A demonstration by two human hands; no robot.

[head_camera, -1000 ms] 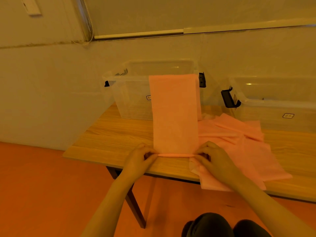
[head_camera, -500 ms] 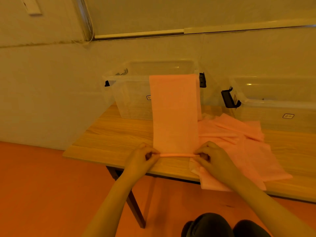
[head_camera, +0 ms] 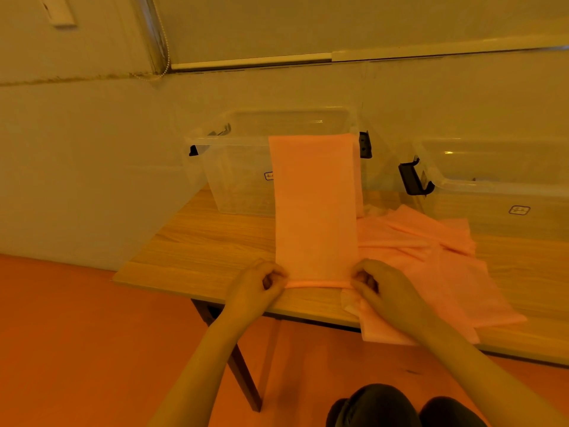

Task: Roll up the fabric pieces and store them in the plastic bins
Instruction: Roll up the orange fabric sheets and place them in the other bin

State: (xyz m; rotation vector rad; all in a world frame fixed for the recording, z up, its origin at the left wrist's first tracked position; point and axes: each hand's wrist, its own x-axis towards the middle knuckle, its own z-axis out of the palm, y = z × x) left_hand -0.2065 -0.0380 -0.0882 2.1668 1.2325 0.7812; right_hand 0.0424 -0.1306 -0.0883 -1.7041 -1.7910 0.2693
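Strip (head_camera: 314, 208) lengthwise from hands toward bin (head_camera: 237, 167)

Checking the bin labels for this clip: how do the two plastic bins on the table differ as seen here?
The left bin has the pink fabric strip draped over its front rim; the right bin has nothing draped on it. The left bin shows whole, while the right bin runs out of frame. Both are clear, lidless, with black latches, and look empty.

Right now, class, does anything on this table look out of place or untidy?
Yes: the loose pile of pink fabric pieces lies crumpled, its near edge overhanging the table. The strip being rolled looks straight.
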